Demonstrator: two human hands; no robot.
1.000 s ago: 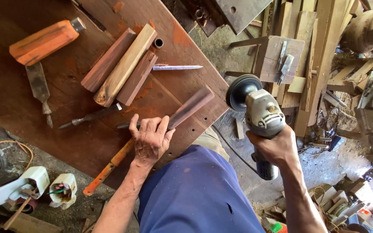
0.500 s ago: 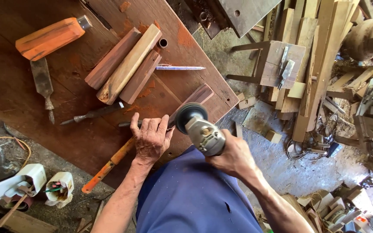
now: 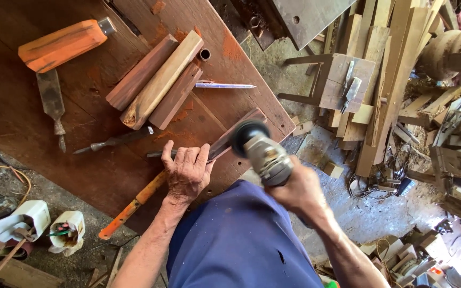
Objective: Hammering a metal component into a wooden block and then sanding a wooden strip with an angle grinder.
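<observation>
Two hands working at one dark wooden bench point(image 3: 38, 154), seen from above.

Item 1: left hand point(image 3: 188, 172), lying flat with fingers spread, pressing down on a dark wood strip point(image 3: 238, 133); judged to be pinning the strip so it is not shifting under the tool. The strip is running from the hand toward 2 o'clock, near the bench's edge.

Item 2: right hand point(image 3: 299, 193), wrapped tightly around the body of an angle grinder point(image 3: 262, 152); the disc end is resting on or just over the strip, at 3 o'clock of the left hand.

Item 3: three wood billets point(image 3: 158, 80), lying side by side at 11 o'clock, clear of the work.

Item 4: orange-handled tool point(image 3: 134, 205), lying partly under the left wrist.

Item 5: orange wooden block point(image 3: 62, 45), sitting at the far corner, well apart.
</observation>
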